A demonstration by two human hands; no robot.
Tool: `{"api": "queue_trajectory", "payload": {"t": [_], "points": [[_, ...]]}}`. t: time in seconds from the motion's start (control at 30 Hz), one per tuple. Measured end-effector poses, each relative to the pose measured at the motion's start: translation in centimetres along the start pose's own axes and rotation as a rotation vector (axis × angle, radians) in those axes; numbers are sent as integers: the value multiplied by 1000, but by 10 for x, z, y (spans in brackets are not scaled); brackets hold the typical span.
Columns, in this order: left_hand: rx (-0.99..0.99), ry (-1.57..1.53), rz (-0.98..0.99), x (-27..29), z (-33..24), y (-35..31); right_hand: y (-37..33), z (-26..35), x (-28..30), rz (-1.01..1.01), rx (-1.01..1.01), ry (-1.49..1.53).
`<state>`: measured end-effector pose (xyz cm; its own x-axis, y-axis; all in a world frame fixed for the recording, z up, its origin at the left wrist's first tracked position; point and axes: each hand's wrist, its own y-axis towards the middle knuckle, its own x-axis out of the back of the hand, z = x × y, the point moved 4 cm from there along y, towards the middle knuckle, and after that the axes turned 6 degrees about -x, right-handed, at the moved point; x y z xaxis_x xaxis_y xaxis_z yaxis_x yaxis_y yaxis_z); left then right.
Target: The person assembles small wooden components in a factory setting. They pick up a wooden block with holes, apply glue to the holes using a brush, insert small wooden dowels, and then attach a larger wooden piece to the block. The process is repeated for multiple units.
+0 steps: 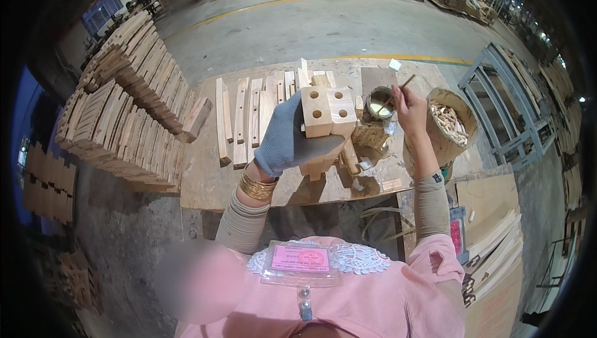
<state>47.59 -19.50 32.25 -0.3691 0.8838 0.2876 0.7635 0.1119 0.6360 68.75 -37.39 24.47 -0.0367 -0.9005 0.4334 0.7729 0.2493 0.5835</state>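
My left hand (pixel 280 139), in a grey glove, grips a pale wooden block (pixel 328 114) above the workbench. The block's end faces up and shows several round drilled holes. My bare right hand (pixel 410 113) is closed around a thin stick (pixel 408 81). The stick's lower end is in a small round pot (pixel 371 109) of pale, glue-like liquid. To the right of that hand stands a round bucket (pixel 445 95) filled with short wooden dowels (pixel 449 125). A rounded wooden handle (pixel 351 159) lies below the block; its other end is hidden.
The plywood bench (pixel 205 182) carries several wooden strips (pixel 240 111), some drilled, left of the block. Tall stacks of cut wood (pixel 124 120) rise at the left. A grey metal rack (pixel 507 108) stands at the right, with thin wood strips (pixel 497 254) nearer me.
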Motion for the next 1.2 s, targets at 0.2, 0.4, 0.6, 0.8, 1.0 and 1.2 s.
{"api": "queue_trajectory", "payload": {"t": [0.2,0.4,0.6,0.8,1.0,1.2], "points": [[31,-74,-23,2,3,-1,7,-16,25,-267,-419,594],[-20,-102,-10,4,7,-2,42,90,62,-232,-214,996],[-69,-109,10,7,10,-4,34,203,68,-4,100,775],[-64,-81,31,6,10,-6,28,231,58,91,212,572],[-44,-72,40,6,8,-6,23,243,49,155,253,438],[-15,-94,52,6,8,-6,23,253,49,165,299,377]]}}
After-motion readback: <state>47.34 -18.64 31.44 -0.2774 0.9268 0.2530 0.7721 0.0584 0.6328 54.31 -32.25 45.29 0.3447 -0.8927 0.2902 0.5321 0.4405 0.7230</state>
